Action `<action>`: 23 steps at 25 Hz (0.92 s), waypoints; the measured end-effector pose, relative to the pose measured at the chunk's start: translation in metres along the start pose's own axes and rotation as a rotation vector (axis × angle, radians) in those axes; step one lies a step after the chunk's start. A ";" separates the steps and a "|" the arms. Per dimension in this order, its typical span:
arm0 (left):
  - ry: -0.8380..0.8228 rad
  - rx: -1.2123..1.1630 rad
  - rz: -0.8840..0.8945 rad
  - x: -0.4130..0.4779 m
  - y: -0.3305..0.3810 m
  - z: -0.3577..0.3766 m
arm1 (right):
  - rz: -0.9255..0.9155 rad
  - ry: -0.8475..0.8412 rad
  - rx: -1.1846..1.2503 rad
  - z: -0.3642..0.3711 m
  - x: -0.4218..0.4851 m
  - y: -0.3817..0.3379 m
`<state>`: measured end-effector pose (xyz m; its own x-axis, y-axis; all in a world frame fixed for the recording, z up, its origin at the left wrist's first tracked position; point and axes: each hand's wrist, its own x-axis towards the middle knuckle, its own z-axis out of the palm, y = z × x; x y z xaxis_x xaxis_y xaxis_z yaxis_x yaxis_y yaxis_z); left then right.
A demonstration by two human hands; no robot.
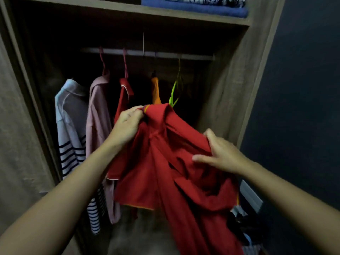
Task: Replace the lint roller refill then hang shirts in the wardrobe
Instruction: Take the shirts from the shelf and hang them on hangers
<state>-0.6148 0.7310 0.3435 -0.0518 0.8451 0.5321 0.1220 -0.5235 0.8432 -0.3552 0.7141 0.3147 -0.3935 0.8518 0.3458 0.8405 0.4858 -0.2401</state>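
We find the red shirt (165,162) held below the rail (193,56), left hand (128,124) pinching its collar, right hand (223,153) gripping a shoulder fold, and we advise seating both shoulders squarely on the green hanger (174,91) under that rail before letting go.

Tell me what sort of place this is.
Most likely a home wardrobe, probably in a bedroom. A striped shirt and a pink shirt hang from a rail, folded blue fabric lies on the shelf above, and the left hand and right hand hold a red shirt.
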 end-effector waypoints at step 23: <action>-0.132 0.693 0.040 0.155 0.021 0.071 | 0.079 0.080 -0.286 -0.063 0.089 0.022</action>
<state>-0.5501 0.8584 0.4386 0.0815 0.8557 0.5110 0.7268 -0.4019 0.5570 -0.3481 0.7880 0.3972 -0.3021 0.8610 0.4092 0.9424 0.3345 -0.0082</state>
